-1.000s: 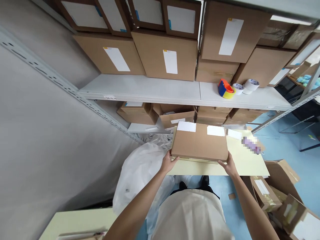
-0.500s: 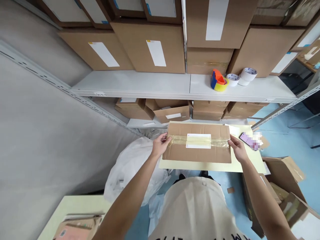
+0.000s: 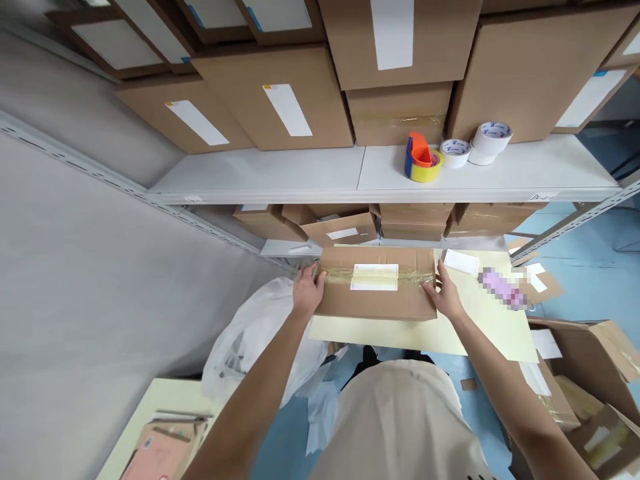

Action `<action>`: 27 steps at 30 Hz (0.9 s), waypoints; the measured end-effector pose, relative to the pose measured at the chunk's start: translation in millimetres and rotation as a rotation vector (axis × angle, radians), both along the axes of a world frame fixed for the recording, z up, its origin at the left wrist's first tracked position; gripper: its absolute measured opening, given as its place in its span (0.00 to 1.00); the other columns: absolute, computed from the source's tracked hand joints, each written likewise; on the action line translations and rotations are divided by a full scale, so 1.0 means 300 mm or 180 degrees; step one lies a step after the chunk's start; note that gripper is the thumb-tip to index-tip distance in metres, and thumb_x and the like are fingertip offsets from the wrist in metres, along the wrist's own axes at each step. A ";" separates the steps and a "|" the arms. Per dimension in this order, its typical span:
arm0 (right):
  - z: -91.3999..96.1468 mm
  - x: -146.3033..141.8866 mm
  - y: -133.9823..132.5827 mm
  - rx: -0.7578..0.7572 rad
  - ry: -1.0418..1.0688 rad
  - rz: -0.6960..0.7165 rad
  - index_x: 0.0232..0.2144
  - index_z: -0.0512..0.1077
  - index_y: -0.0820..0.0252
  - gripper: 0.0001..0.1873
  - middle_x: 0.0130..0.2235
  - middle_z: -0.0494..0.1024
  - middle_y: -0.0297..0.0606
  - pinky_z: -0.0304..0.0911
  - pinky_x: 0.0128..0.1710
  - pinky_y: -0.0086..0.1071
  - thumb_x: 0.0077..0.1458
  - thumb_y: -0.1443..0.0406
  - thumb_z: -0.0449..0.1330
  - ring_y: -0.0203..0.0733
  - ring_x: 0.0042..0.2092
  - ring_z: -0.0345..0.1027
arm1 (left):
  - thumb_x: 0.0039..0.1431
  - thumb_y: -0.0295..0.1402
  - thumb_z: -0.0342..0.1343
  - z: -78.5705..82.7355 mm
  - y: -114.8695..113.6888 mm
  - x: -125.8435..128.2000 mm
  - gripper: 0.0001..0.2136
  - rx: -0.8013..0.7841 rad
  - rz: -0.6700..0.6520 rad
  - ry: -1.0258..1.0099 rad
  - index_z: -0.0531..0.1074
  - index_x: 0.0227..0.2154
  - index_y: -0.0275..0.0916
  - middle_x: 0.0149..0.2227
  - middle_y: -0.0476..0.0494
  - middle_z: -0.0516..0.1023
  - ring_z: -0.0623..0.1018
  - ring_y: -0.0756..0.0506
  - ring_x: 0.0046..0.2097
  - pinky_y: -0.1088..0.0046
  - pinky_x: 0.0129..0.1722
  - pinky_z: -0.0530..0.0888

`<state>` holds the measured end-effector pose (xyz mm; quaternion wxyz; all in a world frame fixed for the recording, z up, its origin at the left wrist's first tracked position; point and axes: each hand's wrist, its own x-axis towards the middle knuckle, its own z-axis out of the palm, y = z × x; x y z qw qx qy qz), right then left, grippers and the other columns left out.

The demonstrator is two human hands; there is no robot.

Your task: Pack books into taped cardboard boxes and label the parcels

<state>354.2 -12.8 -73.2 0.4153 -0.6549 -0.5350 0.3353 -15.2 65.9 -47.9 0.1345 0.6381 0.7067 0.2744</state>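
A taped cardboard box point(image 3: 380, 305) with a white and yellow label point(image 3: 375, 277) on its top sits at the pale yellow table point(image 3: 480, 327). My left hand point(image 3: 308, 291) grips its left end, thumb on the top edge by the tape. At the right end my right hand point(image 3: 445, 293) holds the box the same way, thumb on top and fingers at the side. The underside of the box is hidden. Just right of my right hand lies a white card or paper point(image 3: 460, 262), with a blurred purple phone point(image 3: 501, 288) further right.
A grey shelf point(image 3: 260, 170) with cardboard boxes stands ahead, bearing a tape dispenser point(image 3: 424, 160) and white tape rolls point(image 3: 493, 139). A white plastic bag point(image 3: 260, 333) bulges at the left. Open cartons point(image 3: 585, 347) sit on the floor at right; another table point(image 3: 145, 393) is at lower left.
The box and both hands have shifted left over the table, uncovering more of the white card at right. Both hands still hold the box ends. The camera view has shifted slightly.
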 end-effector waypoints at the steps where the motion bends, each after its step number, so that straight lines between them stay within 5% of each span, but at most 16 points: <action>1: -0.001 -0.009 -0.001 0.0252 -0.0307 0.0015 0.64 0.62 0.58 0.33 0.63 0.67 0.51 0.67 0.54 0.51 0.58 0.57 0.57 0.53 0.57 0.68 | 0.59 0.34 0.52 0.007 -0.006 0.014 0.16 0.0123 -0.0065 0.0170 0.73 0.48 0.36 0.51 0.29 0.76 0.74 0.32 0.54 0.52 0.56 0.68; 4: 0.015 -0.031 -0.008 0.0835 -0.1264 0.0296 0.51 0.75 0.58 0.18 0.61 0.69 0.50 0.61 0.59 0.54 0.62 0.64 0.53 0.55 0.62 0.61 | 0.60 0.30 0.49 0.037 -0.026 0.072 0.14 0.0272 -0.0293 0.0586 0.74 0.46 0.37 0.53 0.30 0.75 0.72 0.31 0.56 0.48 0.57 0.66; 9: 0.053 -0.031 -0.005 0.0842 -0.2029 0.0617 0.48 0.76 0.57 0.15 0.57 0.75 0.49 0.60 0.57 0.52 0.64 0.66 0.52 0.54 0.61 0.62 | 0.62 0.34 0.50 0.104 -0.054 0.244 0.11 0.0275 -0.1307 0.0818 0.75 0.43 0.42 0.49 0.39 0.79 0.76 0.38 0.51 0.56 0.54 0.71; 13: 0.062 -0.004 0.020 0.0973 -0.1664 0.0928 0.51 0.75 0.59 0.17 0.58 0.73 0.51 0.64 0.56 0.53 0.62 0.62 0.56 0.57 0.62 0.61 | 0.64 0.34 0.50 0.154 -0.054 0.443 0.10 0.0359 -0.2258 0.0660 0.74 0.44 0.42 0.47 0.40 0.79 0.77 0.41 0.51 0.60 0.53 0.73; 18: 0.045 0.048 0.035 0.1246 -0.0784 0.0966 0.52 0.73 0.57 0.17 0.59 0.72 0.50 0.66 0.58 0.50 0.63 0.61 0.55 0.52 0.62 0.64 | 0.65 0.33 0.51 0.191 -0.009 0.695 0.11 0.0262 -0.2891 0.0457 0.73 0.47 0.41 0.49 0.40 0.78 0.77 0.41 0.51 0.60 0.53 0.73; 22: -0.037 0.165 0.061 0.1007 -0.0475 0.0302 0.53 0.72 0.55 0.17 0.58 0.74 0.48 0.68 0.58 0.47 0.65 0.62 0.52 0.48 0.59 0.69 | 0.65 0.32 0.51 0.165 0.057 0.873 0.11 -0.0044 -0.3289 0.0292 0.73 0.47 0.40 0.49 0.39 0.78 0.76 0.42 0.53 0.60 0.56 0.73; 27: -0.235 0.368 0.177 -0.0132 -0.1248 -0.0029 0.58 0.68 0.62 0.23 0.58 0.74 0.54 0.66 0.57 0.52 0.60 0.69 0.55 0.55 0.60 0.68 | 0.64 0.28 0.51 0.092 0.162 1.089 0.12 -0.0872 -0.3378 0.0643 0.73 0.49 0.38 0.52 0.37 0.76 0.76 0.42 0.55 0.63 0.56 0.72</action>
